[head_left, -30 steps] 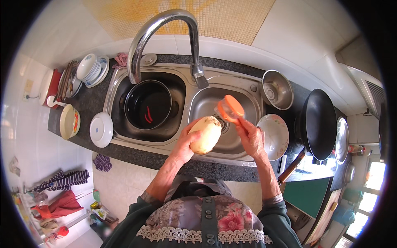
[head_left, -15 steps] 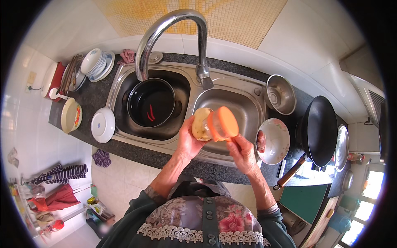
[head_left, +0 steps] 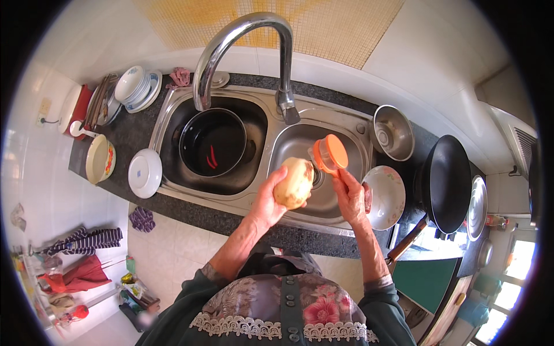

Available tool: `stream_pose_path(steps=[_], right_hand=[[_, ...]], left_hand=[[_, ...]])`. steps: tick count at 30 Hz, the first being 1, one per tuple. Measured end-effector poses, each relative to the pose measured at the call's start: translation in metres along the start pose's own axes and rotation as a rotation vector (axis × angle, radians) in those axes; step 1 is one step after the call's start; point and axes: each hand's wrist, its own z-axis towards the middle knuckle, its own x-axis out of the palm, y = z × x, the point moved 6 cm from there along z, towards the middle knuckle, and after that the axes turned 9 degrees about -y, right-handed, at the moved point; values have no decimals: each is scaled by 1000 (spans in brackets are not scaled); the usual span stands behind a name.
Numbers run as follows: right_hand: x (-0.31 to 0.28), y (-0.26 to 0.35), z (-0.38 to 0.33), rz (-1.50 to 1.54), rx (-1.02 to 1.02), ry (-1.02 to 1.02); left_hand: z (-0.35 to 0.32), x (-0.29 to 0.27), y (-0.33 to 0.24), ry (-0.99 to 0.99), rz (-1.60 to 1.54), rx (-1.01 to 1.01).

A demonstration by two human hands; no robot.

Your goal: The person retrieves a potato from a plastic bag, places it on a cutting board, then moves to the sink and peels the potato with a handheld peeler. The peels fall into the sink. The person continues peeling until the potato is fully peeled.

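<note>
My left hand (head_left: 269,199) is wrapped round a mostly peeled potato (head_left: 294,183), pale yellow with brown patches of skin, above the front of the right-hand sink basin (head_left: 340,130). My right hand (head_left: 350,199) grips the handle of an orange peeler (head_left: 332,154) with a round, clear catch box. The peeler is apart from the potato, just to its right. In the left basin stands a black pot (head_left: 212,141) holding two red chillies (head_left: 212,157).
The curved tap (head_left: 242,23) arches over the left basin. A floral bowl (head_left: 386,196) with a piece of meat, a steel bowl (head_left: 393,132) and a black wok (head_left: 449,184) stand right. Left are a white plate (head_left: 145,173), a yellow enamel bowl (head_left: 100,160) and stacked dishes (head_left: 131,83).
The peeler has come off the potato and moved up and right. The potato is turned upright in my left hand and shows more of its surface.
</note>
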Motion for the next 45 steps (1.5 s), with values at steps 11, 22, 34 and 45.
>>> stream_pose_path(steps=[11,22,34,45], right_hand=[[5,49,-16,71,-284,39],[-3,5,2,340,242,93],[-1,25,-11,479,229,208],[4,52,-6,122,-92,130]], left_hand=[[8,-8,0,-110,36,32],[-19,19,-36,211,375,474],[-2,-11,-16,107,18,287],[7,-24,0,36,13,226]])
